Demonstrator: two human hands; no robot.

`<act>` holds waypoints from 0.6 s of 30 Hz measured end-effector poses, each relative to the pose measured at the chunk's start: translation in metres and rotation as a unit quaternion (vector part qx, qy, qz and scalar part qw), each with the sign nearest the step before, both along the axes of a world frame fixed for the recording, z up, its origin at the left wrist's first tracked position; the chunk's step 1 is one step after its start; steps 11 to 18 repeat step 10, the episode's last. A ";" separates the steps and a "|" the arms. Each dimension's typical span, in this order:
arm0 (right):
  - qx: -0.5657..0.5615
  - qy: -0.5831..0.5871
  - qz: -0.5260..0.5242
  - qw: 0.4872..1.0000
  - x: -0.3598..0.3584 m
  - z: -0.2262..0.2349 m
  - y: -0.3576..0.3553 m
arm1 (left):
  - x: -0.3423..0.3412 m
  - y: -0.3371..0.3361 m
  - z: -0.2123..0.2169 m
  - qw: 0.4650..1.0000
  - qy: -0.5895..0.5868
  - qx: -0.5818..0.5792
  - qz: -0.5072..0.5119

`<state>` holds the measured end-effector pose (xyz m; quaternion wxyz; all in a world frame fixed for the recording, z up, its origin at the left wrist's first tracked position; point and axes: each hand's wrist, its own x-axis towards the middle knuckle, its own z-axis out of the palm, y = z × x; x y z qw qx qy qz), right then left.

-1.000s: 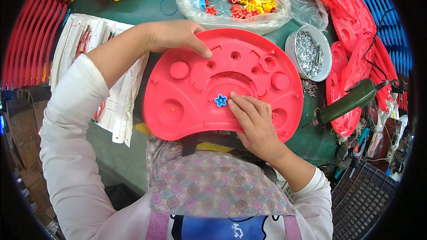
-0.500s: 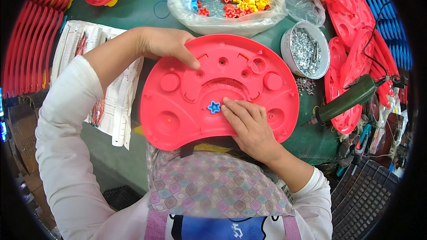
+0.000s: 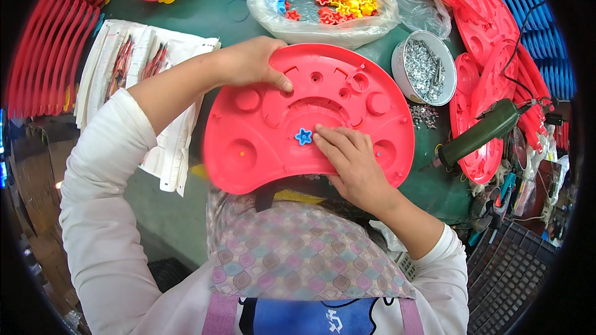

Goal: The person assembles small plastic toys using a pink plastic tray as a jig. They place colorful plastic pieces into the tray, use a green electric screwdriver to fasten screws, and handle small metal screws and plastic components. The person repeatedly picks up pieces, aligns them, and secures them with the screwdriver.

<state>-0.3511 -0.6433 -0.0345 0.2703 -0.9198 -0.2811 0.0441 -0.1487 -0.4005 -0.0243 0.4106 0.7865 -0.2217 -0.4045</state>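
A red, kidney-shaped plastic panel with moulded recesses and posts lies before me, its lower edge near my apron. My left hand grips its upper left rim, thumb on the face and fingers behind. Near the panel's middle sits a small blue star-shaped plastic piece. Just right of that star, my right hand lies on the panel with its fingers stretched out flat and close together. The fingertips are beside the star; whether they touch it I cannot tell.
Beyond the panel stands a plastic bag of coloured stars. A white tub of screws, a dark green electric screwdriver and red plastic parts are on the right. Papers with wire bundles lie left, near stacked red parts.
The view has shifted slightly, and the panel appears a little turned and tilted. Both hands keep their places on it, and the blue star stays at its middle.
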 end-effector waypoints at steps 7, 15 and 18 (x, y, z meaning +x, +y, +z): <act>0.009 -0.003 -0.004 1.000 0.001 0.000 -0.002 | -0.059 0.010 0.011 0.870 -0.487 0.030 0.071; 0.037 0.031 -0.014 0.999 -0.002 0.002 -0.003 | -0.093 0.037 0.024 0.871 -0.472 0.032 0.132; 0.037 0.031 -0.014 0.999 -0.002 0.002 -0.003 | -0.093 0.037 0.024 0.871 -0.472 0.032 0.132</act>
